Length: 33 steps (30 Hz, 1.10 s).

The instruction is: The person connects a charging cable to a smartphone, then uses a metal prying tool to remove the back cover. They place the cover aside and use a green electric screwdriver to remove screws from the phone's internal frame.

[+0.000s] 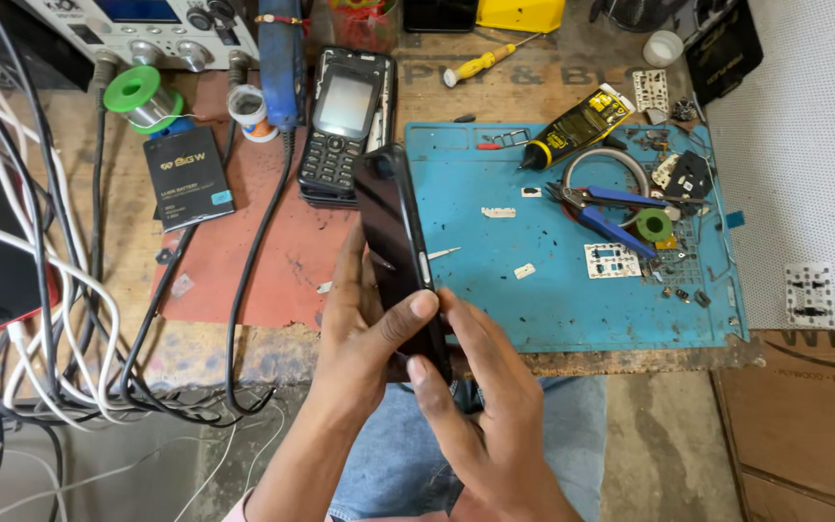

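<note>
- Black and glossy, a slim smartphone (396, 242) stands tilted on its edge above the front lip of the wooden workbench (543, 82), just left of the blue silicone repair mat (572, 280).
- Head view: the left hand (364, 333) wraps the phone's lower back, thumb pressed over its right edge; the right hand (475, 406) pinches the bottom corner, thumb tip on the glass.
- Both hands are clenched on the phone, neither free.
- Judging by the grip, the step in hand looks like pressing or working at the phone's lower seam.
- Any next move calls for steady, even thumb pressure so the thin body does not twist.
- Behind it lies a black keypad phone (345, 126); blue-handled pliers (606, 215) rest on the mat, well apart.
</note>
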Tool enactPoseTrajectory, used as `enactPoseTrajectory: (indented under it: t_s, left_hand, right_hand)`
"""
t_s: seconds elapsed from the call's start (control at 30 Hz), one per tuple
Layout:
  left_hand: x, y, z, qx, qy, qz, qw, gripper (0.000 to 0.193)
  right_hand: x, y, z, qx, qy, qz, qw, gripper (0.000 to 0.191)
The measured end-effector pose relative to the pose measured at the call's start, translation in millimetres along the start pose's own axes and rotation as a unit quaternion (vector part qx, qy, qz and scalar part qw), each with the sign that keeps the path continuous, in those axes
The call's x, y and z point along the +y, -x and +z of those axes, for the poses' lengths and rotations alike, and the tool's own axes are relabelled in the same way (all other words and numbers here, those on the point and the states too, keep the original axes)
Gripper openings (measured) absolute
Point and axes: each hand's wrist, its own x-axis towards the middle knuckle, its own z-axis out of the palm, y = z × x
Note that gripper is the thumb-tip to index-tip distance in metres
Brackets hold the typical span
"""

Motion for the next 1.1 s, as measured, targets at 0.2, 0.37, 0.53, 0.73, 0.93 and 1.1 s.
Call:
enactPoseTrajectory:
  t_s: [0.2, 0.37, 0.53, 0.73, 0.93, 1.1]
  left_hand:
    - [-12, 5, -24, -0.004, 0.054, -0.018, 0.998, 0.108]
    - [-18, 6, -31, -0.019, 0.085, -0.02, 0.996, 0.11]
    - [-13, 4, -32, -0.006, 0.121, -0.035, 0.992, 0.107]
    - [-7, 7, -17, 0.013, 0.121, 0.006, 0.993, 0.092]
    - [3, -1, -16, -0.035, 0.101, -0.015, 0.994, 0.086]
    - [4, -1, -20, -0.071, 0.115, -0.071, 0.988, 0.09]
  right_hand:
    - [12, 7, -6, -0.024, -0.066, 0.005, 0.998, 0.035]
    - [21, 10, -1, -0.027, -0.083, 0.002, 0.996, 0.031]
    - [20, 11, 10, 0.009, -0.011, -0.108, 0.994, 0.043]
    - [14, 25, 14, 0.086, -0.058, -0.017, 0.994, 0.038]
    - [25, 14, -12, 0.017, -0.121, -0.007, 0.992, 0.023]
    - [19, 13, -23, -0.037, -0.124, -0.083, 0.988, 0.028]
